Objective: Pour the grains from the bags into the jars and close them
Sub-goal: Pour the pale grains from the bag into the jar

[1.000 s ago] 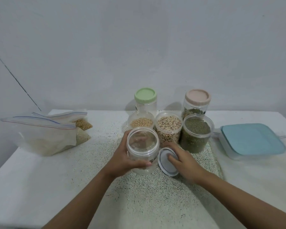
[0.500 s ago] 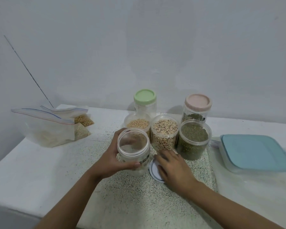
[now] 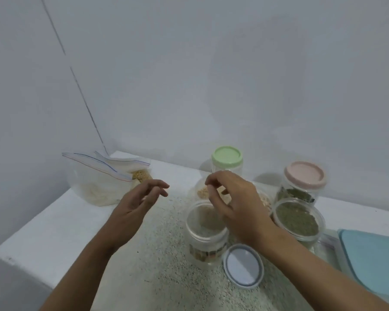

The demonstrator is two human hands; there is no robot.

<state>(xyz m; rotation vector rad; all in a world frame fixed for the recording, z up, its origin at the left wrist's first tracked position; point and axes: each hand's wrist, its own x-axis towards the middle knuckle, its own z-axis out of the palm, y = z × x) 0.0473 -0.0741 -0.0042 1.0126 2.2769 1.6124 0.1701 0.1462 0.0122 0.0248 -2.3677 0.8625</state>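
Left hand [image 3: 135,207] and right hand [image 3: 238,209] both hover with loosely bent fingers, holding nothing, the right above the empty jar [image 3: 202,241], which stands on the table [image 3: 144,277] with 1 loose lid [image 3: 243,265] just beside it. Counted: 6 jars [image 3: 296,218], 2 lidded and 4 open, and 2 bags [image 3: 99,185] well apart at the left. 0.5 s ago the left gripped that jar and the right lay on the lid
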